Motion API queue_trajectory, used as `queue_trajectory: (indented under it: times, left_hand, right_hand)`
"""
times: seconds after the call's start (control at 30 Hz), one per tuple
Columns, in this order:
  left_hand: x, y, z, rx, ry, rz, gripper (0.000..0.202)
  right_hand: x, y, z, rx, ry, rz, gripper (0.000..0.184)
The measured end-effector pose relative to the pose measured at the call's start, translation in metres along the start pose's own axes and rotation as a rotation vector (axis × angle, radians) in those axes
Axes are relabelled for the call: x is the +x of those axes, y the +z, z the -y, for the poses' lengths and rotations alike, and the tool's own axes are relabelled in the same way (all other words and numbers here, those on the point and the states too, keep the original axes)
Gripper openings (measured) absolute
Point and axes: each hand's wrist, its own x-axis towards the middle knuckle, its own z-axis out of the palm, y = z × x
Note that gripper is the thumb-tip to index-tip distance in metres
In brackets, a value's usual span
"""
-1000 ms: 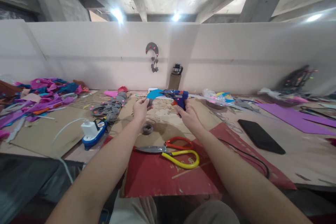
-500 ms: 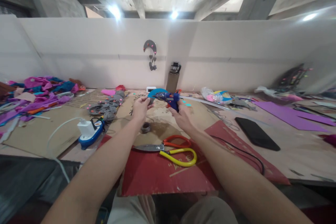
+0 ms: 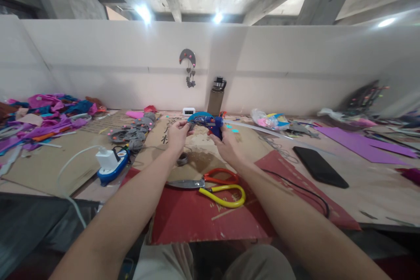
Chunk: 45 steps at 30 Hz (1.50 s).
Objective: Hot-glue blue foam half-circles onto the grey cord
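In my right hand (image 3: pixel 228 142) is a blue hot glue gun (image 3: pixel 215 127), fingers wrapped round its handle, with a long clear glue stick (image 3: pixel 256 127) sticking out of its back. Its nozzle points left, toward my left hand (image 3: pixel 178 135). The fingers of that hand are pinched on a blue curved felt piece (image 3: pixel 199 115), which arches behind the nozzle; a greyish bit shows at the fingertips, too small to make out. Below both hands, scissors (image 3: pixel 210 186) with one red and one yellow handle lie on red cardboard (image 3: pixel 210 225). A grey cord roll (image 3: pixel 182 159) lies near my left wrist.
Left stand a blue power strip (image 3: pixel 113 170) with a white plug, grey felt pieces (image 3: pixel 134 131) and a heap of coloured scraps (image 3: pixel 49 116). A black phone (image 3: pixel 320 167) and purple sheets (image 3: pixel 361 144) lie right. A bottle (image 3: pixel 215 98) and small clock (image 3: pixel 189 112) stand behind.
My left hand and the blue felt piece have shifted slightly right, closer to the glue gun. The piece now shows as a thinner arc, uncovering more of the clock. The glue gun stays nearly in place.
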Motion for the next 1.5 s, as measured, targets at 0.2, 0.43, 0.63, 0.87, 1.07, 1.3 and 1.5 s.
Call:
queue_trajectory:
  times: [0.2,0.43,0.63,0.87,1.07,1.3,1.5]
  left_hand:
    - [0.0017,-0.0023,0.0037,0.012,0.012,0.016,0.011]
    - [0.0014,-0.0012,0.0029,0.025,0.001,0.013,0.009]
    - [0.0028,-0.0027,0.0058,0.039,0.015,0.027,0.012]
    - [0.0015,-0.0015,0.0056,0.037,0.005,0.016,0.008]
    - [0.0023,-0.0019,0.0062,0.027,0.012,0.021,0.010]
    - [0.0025,-0.0020,0.0049,0.026,0.011,0.015,0.009]
    - [0.0039,-0.0026,0.0061,0.014,0.012,0.018,0.011]
  right_hand:
    - [0.0001,-0.0009,0.0027,-0.077,-0.003,-0.015,0.037]
    - [0.0003,0.0017,0.0027,-0.109,-0.022,-0.018,0.037]
    - [0.0009,0.0034,0.0008,-0.167,0.002,-0.025,0.035]
    - [-0.0003,0.0030,0.0047,-0.170,-0.045,-0.016,0.033]
    - [-0.0014,0.0023,0.0050,-0.166,-0.027,-0.019,0.036]
    - [-0.0017,0.0000,0.0072,-0.158,-0.028,-0.022,0.037]
    - [-0.0024,-0.0015,0.0096,-0.155,-0.001,-0.007,0.038]
